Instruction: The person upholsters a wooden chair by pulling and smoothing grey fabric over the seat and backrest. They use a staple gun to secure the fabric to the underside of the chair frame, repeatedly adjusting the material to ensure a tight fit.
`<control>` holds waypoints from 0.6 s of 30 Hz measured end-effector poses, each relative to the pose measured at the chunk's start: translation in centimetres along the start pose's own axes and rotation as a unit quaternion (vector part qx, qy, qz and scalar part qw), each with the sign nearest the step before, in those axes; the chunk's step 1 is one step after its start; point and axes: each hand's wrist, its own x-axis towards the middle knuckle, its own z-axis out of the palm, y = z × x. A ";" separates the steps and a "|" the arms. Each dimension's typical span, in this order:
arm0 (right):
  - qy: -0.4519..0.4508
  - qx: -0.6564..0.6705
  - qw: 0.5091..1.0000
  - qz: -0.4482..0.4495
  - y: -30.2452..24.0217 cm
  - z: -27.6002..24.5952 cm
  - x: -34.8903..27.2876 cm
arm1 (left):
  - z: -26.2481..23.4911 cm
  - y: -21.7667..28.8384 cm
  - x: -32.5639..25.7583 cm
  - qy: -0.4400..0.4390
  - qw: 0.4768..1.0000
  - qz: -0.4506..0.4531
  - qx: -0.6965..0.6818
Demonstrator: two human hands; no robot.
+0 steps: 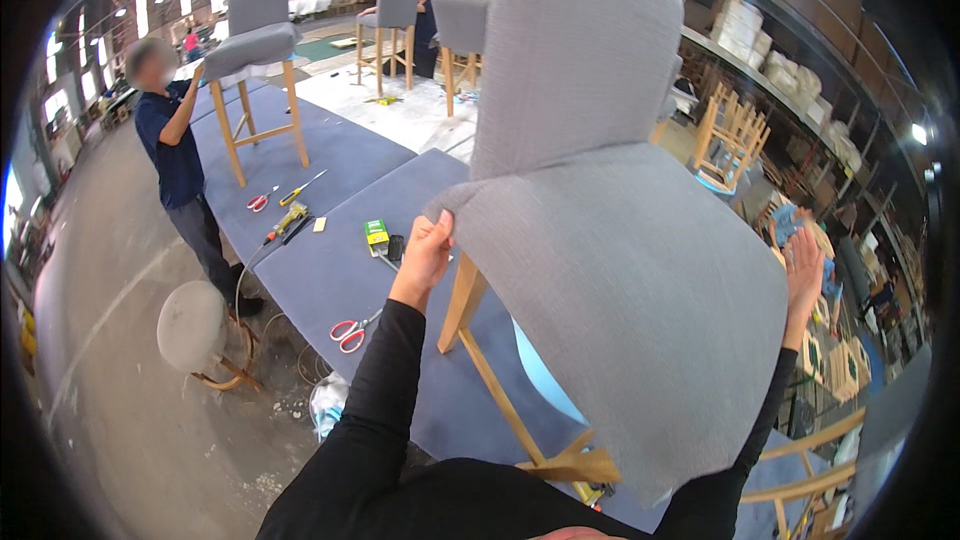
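Note:
A tall bar chair stands in front of me on a padded blue-grey table (345, 250). Its backrest (580, 60) is covered in grey fabric. A grey fabric seat cover (630, 290) drapes loosely over the seat, its front edge hanging down. Below it show a wooden leg (463, 305) and a light blue layer (540, 370). My left hand (428, 255) pinches the cover's rear left corner, beside the backrest. My right hand (803, 270) is at the cover's right side, fingers stretched out; whether its palm touches the cloth is hard to tell.
Left of the chair lie red-handled scissors (348, 335), a green-yellow box (376, 235), another pair of scissors (260, 202) and a yellow screwdriver (303, 188). A co-worker (170, 140) handles another grey chair (262, 30). A round stool (193, 328) stands on the floor.

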 end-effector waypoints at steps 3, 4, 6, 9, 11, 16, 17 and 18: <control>-0.174 0.154 0.972 0.037 1.8 -0.5 2.0 | -0.5 -0.7 0.1 0.035 0.999 0.014 0.028; -0.162 0.143 0.976 0.036 2.3 0.0 2.3 | -0.6 -1.0 0.3 0.044 0.998 0.011 0.033; -0.126 0.089 0.988 0.028 2.4 0.9 2.4 | -0.4 -1.6 0.1 0.047 0.999 -0.001 0.024; -0.067 -0.028 0.997 -0.011 1.4 2.4 1.2 | 1.2 -1.3 -0.2 0.028 0.999 0.031 -0.002; -0.035 -0.110 0.992 -0.053 0.4 4.6 -0.4 | 0.7 -1.4 -0.1 0.016 1.000 0.022 0.001; -0.009 -0.269 0.948 -0.169 -3.9 11.0 -7.0 | 0.4 -2.0 -0.2 0.000 0.999 0.032 -0.023; -0.013 -0.291 0.936 -0.198 -5.4 12.1 -8.5 | -0.3 -2.7 0.0 -0.015 0.999 0.029 -0.031; -0.021 -0.305 0.926 -0.221 -6.5 13.2 -9.8 | -0.7 -3.3 -0.1 -0.030 0.999 0.022 -0.038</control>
